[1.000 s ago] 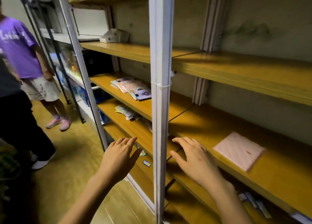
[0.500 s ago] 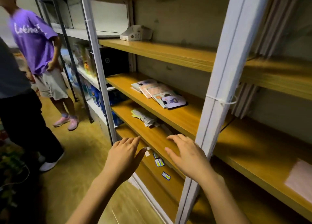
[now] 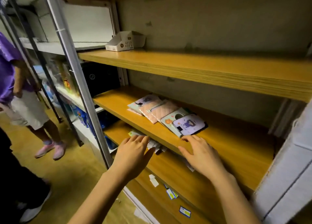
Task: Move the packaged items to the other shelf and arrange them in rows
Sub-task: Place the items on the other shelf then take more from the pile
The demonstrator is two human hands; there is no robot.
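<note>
Head view. Lower centre: left hand (image 3: 133, 152), fingers spread and holding nothing, reaches toward loose papers (image 3: 152, 143) largely hidden under the middle shelf (image 3: 228, 139). Right of it, the right hand (image 3: 200, 153), open and empty, nears the overlapping packaged items (image 3: 168, 115) at frame centre, apparently to collect them. Their printed designs are hard to make out.

Overlapping packaged items (image 3: 166, 115) fanned across middle shelf (image 3: 228, 139)

We have single head view only: looks forward and down, close on wooden shelf (image 3: 168, 136), angled toward its left end; wide-angle bends metal upright (image 3: 81, 92).
</note>
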